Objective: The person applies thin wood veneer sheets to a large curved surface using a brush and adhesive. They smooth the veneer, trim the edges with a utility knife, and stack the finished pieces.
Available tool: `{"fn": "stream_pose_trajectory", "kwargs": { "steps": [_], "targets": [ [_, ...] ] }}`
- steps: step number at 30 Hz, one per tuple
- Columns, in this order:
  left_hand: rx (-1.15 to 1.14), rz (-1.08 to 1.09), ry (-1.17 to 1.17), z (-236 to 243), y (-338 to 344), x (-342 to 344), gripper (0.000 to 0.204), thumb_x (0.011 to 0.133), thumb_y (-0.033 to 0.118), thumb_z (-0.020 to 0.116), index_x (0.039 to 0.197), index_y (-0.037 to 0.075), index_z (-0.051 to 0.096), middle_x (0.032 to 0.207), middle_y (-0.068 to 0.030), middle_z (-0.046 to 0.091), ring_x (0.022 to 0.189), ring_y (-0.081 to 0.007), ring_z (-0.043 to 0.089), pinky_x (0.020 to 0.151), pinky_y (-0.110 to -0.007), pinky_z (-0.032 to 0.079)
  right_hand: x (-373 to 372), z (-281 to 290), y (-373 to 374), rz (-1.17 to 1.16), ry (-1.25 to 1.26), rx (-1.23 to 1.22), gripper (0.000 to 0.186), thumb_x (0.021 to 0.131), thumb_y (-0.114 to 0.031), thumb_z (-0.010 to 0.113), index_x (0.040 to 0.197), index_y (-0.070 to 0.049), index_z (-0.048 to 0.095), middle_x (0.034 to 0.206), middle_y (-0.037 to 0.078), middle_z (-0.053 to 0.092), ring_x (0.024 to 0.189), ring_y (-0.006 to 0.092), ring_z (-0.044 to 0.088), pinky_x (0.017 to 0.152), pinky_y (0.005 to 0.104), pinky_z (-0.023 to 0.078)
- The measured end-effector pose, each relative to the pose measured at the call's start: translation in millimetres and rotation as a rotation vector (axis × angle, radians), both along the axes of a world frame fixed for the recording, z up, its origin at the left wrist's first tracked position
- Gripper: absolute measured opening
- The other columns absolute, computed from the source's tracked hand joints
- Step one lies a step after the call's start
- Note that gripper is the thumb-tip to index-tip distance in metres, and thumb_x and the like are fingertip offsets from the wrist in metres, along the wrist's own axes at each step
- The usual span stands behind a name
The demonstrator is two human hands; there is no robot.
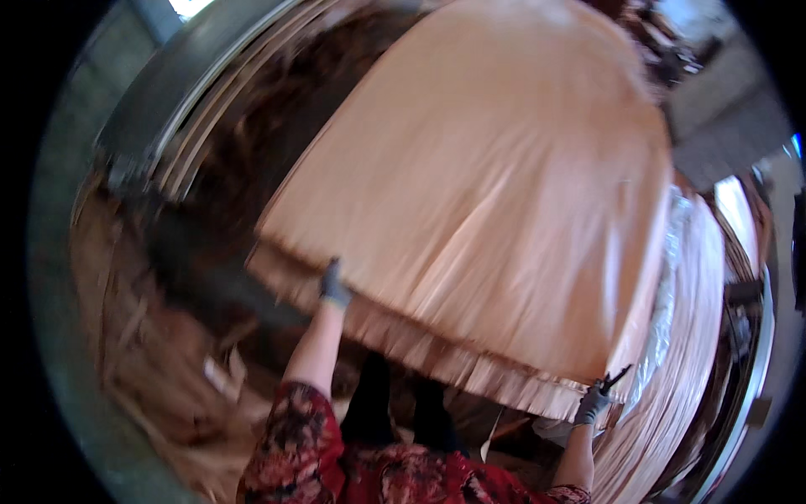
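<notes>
A thick stack of thin, tan wood veneer sheets [470, 193] fills the middle in front of me, its layered near edge facing my body. My left hand [334, 290], in a grey glove, is closed at the stack's near edge, left of its middle, with the fingers over the top sheet. At the near right corner my right hand [592, 406], also gloved, is closed around a slim, dark tool [619, 376] whose kind is too small to make out. The tool's tip points up and right across the corner. The top sheet shows long creases. Motion blurs the view slightly.
Another veneer pile [676, 336], with clear plastic film [666, 302] along its side, stands close on the right. Torn veneer scraps [159, 378] litter the floor at left. A long metal-edged frame [201, 92] runs along the far left. A grey block [722, 109] is at far right.
</notes>
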State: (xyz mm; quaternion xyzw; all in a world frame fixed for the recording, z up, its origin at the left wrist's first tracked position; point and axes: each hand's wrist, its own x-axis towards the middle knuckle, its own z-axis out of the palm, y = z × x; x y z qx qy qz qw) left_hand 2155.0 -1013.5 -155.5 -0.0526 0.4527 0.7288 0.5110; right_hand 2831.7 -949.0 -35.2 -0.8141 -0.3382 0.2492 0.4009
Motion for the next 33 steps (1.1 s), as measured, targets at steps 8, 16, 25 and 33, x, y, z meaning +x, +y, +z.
{"fn": "stream_pose_trajectory", "kwargs": {
  "steps": [8,16,25,33],
  "targets": [
    [-0.377,0.161,0.08,-31.7,9.9,-13.3,0.039,0.084,0.036,0.061,0.106,0.004,0.06,0.099,-0.0075,0.062,0.078,-0.0178,0.058,0.065,-0.032,0.05,0.4,-7.8,22.4,0.035,-0.009,0.032,0.039,0.085,-0.014,0.058,0.124,-0.01,0.054,0.06,-0.004,0.043,0.049,0.0071,0.037,0.042,0.0251,0.03],
    [-0.258,0.106,0.039,-40.3,-3.3,-29.4,0.045,0.085,0.043,0.056,0.116,0.011,0.054,0.112,-0.0031,0.059,0.099,-0.0225,0.058,0.081,-0.038,0.051,-39.7,3.4,-0.9,0.003,-0.006,-0.182,0.036,0.089,-0.029,0.054,0.12,-0.012,0.056,0.07,-0.002,0.05,0.056,0.0075,0.042,0.046,0.0233,0.034],
    [-0.822,-0.252,0.372,37.0,-5.8,-14.0,0.023,0.079,0.035,0.069,0.083,0.013,0.063,0.063,-0.0048,0.062,0.043,-0.0143,0.056,0.034,-0.027,0.041,-40.2,-43.9,-6.9,0.018,0.104,-0.053,0.033,0.087,-0.021,0.057,0.119,-0.019,0.056,0.06,-0.004,0.047,0.042,0.0064,0.04,0.036,0.0223,0.033],
    [-0.689,0.054,0.191,-6.3,-13.0,-12.4,0.027,0.081,0.043,0.064,0.085,0.016,0.064,0.077,-0.0018,0.064,0.061,-0.0143,0.059,0.048,-0.028,0.049,-48.0,-51.1,-21.5,-0.072,0.112,-0.078,0.043,0.087,-0.012,0.057,0.129,-0.02,0.05,0.062,-0.005,0.049,0.045,0.0043,0.037,0.039,0.0221,0.03]
  ]
}}
